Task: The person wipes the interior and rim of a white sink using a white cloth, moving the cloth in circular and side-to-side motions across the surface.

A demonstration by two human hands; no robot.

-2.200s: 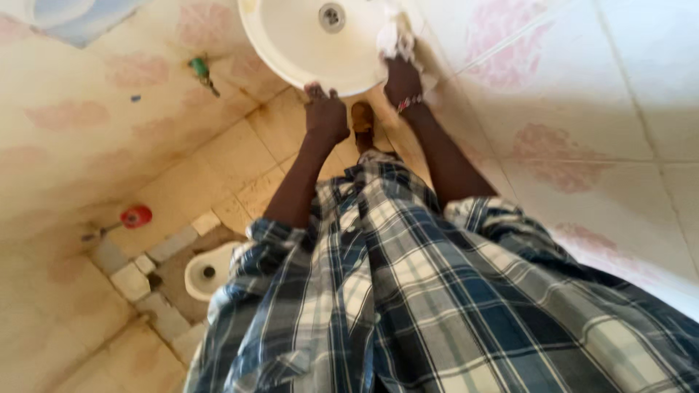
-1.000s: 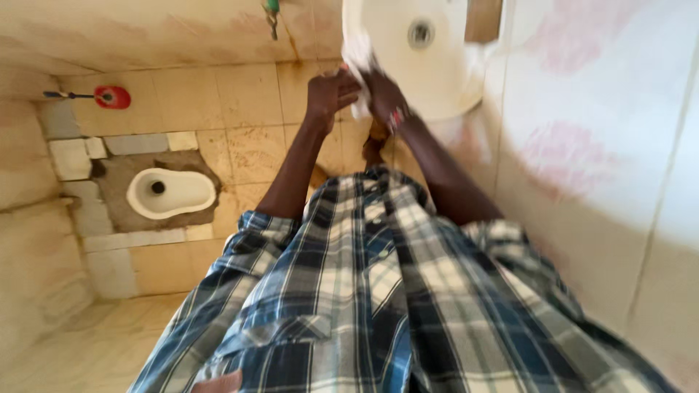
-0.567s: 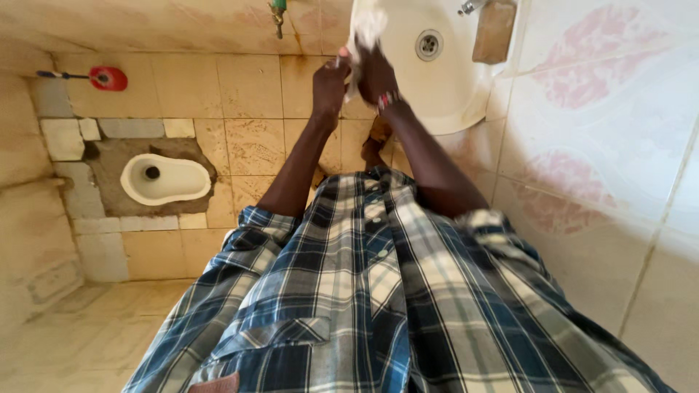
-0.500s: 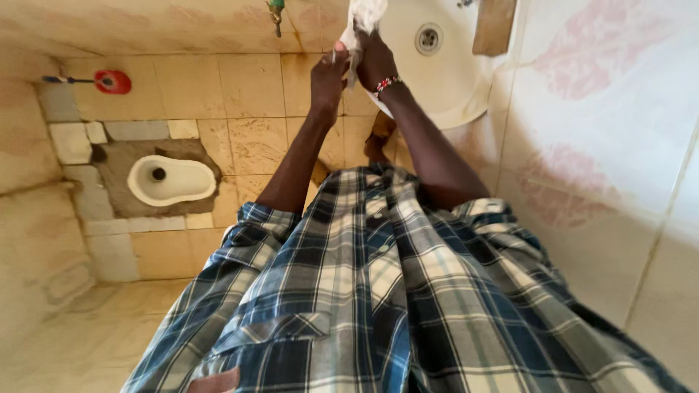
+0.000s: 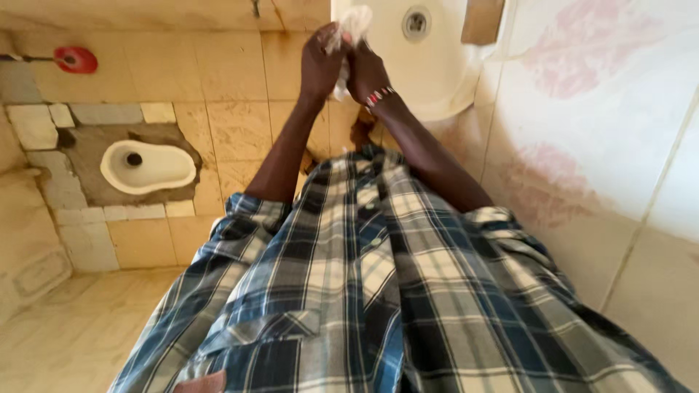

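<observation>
Crumpled white cloth point(image 5: 348, 36), bunched and limp, clasped between left hand point(image 5: 321, 62) and right hand point(image 5: 366, 71), fingers of both curled tight around it, just above the rim of a white washbasin point(image 5: 437, 80). Basin bare except its drain point(image 5: 416, 22). White squat toilet point(image 5: 145, 166) set in the floor, well apart.

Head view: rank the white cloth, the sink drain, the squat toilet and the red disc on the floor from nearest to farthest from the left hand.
1. White cloth: held in the left hand.
2. Sink drain: just right, in the basin.
3. Squat toilet: lower left, on the floor.
4. Red disc: far left, farthest.
</observation>
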